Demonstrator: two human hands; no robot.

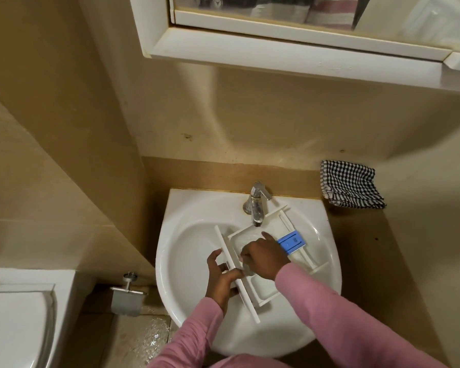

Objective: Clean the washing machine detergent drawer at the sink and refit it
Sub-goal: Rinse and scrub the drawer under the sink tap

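At the white sink [186, 235], your left grip [223, 280] is holding the white plastic drawer [266, 290], right grip [266, 257] pinching a grey scrubber [248, 270]; wetness is inviting slips.

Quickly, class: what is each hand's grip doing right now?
Left hand: holding the detergent drawer by its front panel.
Right hand: holding a grey pad inside the drawer.

The right hand [263, 257] covers the middle of the drawer [263, 290] and most of a grey thing [248, 269] it holds. The toilet [14, 314] runs off the left edge. Marks on the blue insert [292, 241] are too small to read.
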